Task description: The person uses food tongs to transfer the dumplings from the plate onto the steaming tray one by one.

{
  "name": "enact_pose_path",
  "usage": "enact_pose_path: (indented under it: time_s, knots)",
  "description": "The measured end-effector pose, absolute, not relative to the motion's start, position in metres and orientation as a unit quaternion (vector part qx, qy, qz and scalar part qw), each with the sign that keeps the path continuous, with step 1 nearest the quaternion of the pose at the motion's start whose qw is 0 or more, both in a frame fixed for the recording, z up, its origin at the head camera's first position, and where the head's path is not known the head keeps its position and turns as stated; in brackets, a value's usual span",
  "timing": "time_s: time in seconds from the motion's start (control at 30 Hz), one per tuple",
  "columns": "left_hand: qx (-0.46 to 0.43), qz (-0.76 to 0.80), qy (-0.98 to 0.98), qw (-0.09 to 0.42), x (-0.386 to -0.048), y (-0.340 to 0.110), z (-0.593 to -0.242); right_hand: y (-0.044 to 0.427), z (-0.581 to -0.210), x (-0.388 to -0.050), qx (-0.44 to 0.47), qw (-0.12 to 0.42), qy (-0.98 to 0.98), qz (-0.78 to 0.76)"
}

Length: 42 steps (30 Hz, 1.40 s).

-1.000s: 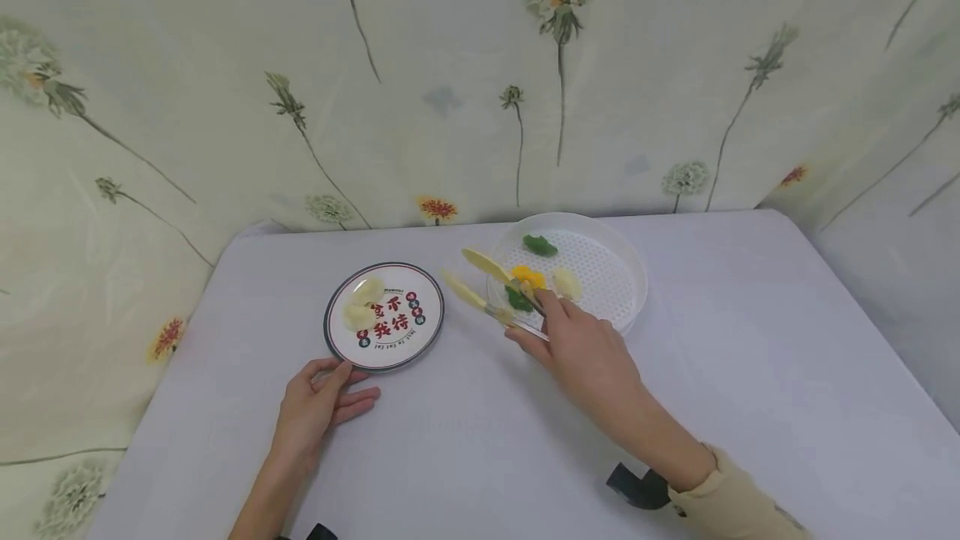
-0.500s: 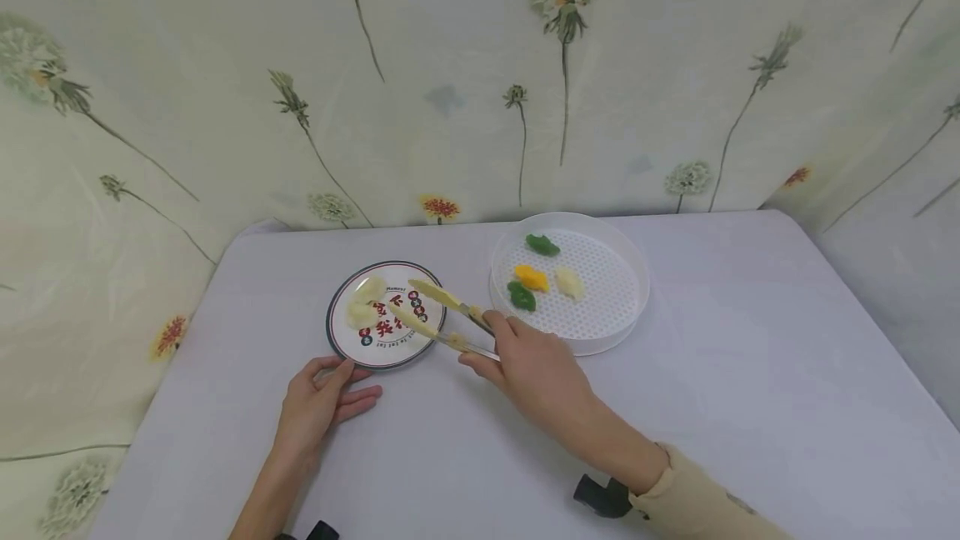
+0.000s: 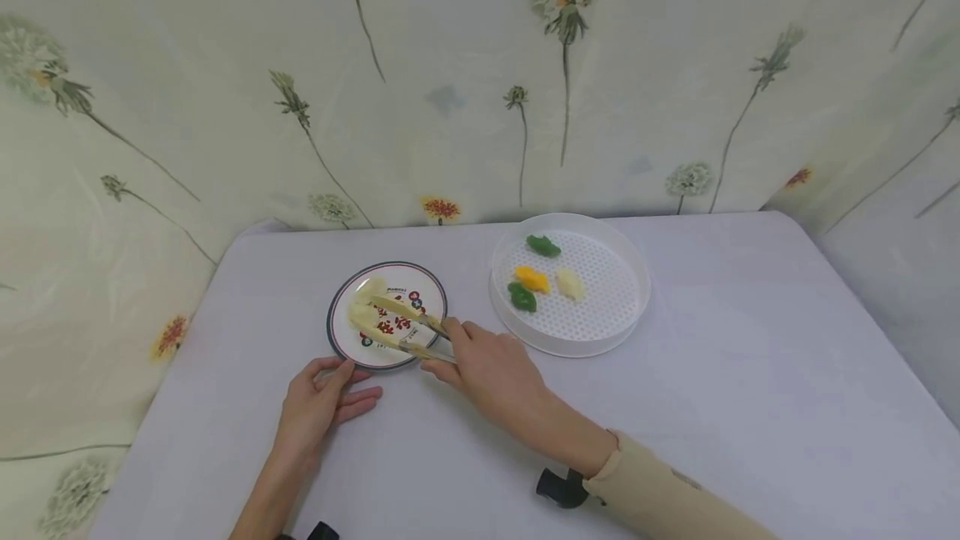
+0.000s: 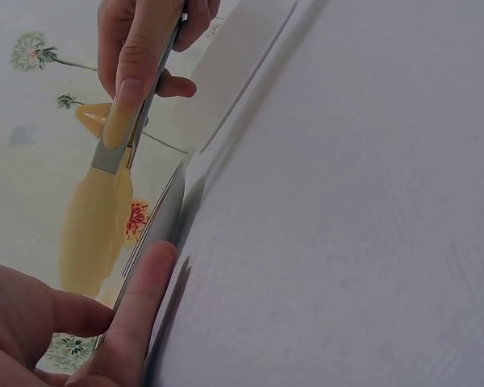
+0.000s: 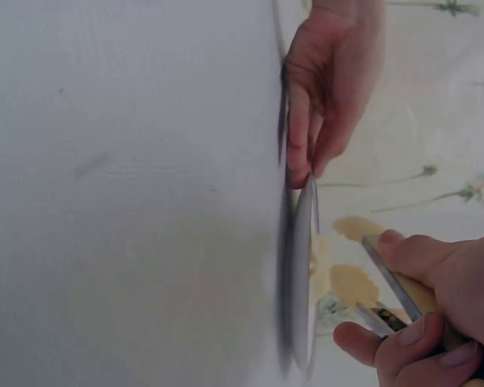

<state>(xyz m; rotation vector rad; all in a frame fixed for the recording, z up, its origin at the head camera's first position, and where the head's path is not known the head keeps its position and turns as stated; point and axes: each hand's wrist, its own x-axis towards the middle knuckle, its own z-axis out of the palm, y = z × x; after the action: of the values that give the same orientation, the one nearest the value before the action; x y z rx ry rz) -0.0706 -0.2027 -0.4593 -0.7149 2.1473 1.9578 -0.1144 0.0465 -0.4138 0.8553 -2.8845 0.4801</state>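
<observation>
A round white plate [image 3: 423, 277] with a dark rim and red characters lies on the left half of the table. My left hand [image 3: 318, 394] pinches its near-left edge; the left wrist view shows the thumb above the rim [image 4: 157, 230] and a finger beneath. My right hand [image 3: 498, 377] grips metal tongs [image 3: 386, 338] with cream tips. Those tips are spread over the plate, around or just beside pale dumpling-like pieces [image 3: 370, 285], partly hidden by them. In the right wrist view, the tongs' tips [image 5: 353, 284] show above the plate; contact with the pieces cannot be made out.
Right of the plate stands a round white perforated tray [image 3: 611, 319]. Inside lie a yellow piece [image 3: 532, 278], a pale piece [image 3: 570, 282] and two green pieces, one farther back [image 3: 543, 246] and one nearer [image 3: 522, 297]. A floral curtain [image 3: 450, 107] hangs behind the white-covered table [image 3: 720, 357].
My right hand has carried the tongs leftward from above the perforated tray to the pale pieces on the plate. My left hand has stayed at the plate's edge.
</observation>
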Motion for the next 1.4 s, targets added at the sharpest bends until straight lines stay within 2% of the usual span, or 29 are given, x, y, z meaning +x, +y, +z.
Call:
enact_pose_path:
  time_s: [0.9, 1.07, 1.4]
  knots:
    - [-0.227, 0.662, 0.711, 0.074, -0.072, -0.205, -0.464, 0.033, -0.428, -0.121, 0.293, 0.043, -0.948, 0.120]
    - [-0.230, 0.663, 0.708, 0.073, -0.071, -0.203, -0.462, 0.042, -0.422, -0.117, 0.280, 0.034, -0.951, 0.127]
    - [-0.231, 0.658, 0.713, 0.072, -0.071, -0.204, -0.462, 0.076, -0.401, -0.112, 0.261, 0.068, -0.953, 0.136]
